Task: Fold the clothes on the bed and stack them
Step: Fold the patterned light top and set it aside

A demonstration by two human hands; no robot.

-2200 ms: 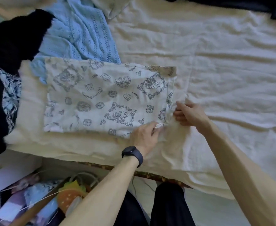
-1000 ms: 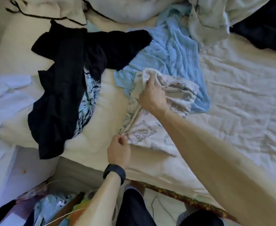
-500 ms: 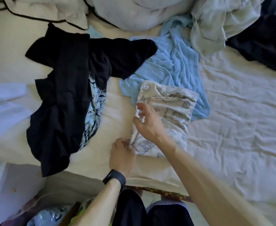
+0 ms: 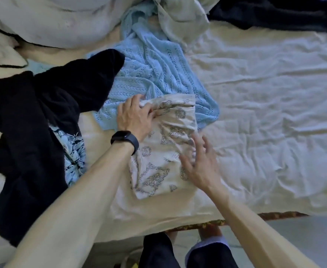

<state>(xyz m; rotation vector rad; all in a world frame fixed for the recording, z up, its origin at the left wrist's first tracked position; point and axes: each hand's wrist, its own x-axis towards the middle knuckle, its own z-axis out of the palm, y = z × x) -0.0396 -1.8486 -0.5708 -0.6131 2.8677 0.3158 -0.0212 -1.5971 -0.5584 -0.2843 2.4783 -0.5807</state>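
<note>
A cream cloth with a grey print [image 4: 158, 171] lies folded into a narrow rectangle near the front edge of the bed [image 4: 265, 113]. Its top end overlaps a light blue knit garment [image 4: 155, 74]. My left hand [image 4: 135, 117], with a black watch on the wrist, pinches the cloth's upper left corner, where the fabric bunches between thumb and fingers. My right hand [image 4: 199, 161] lies with spread, straight fingers on the cloth's right side, slightly blurred.
A black garment [image 4: 33, 113] sprawls at the left over a blue flower-patterned piece [image 4: 73, 151]. Pale bedding [image 4: 62, 20] and a pale crumpled cloth [image 4: 178, 16] are heaped at the back. A dark garment [image 4: 275, 12] lies at the back right. My legs stand at the bed's front edge.
My left hand has gone from the cloth's lower left edge up to its top left corner. My right hand has moved from the cloth's left side across to its right side.
</note>
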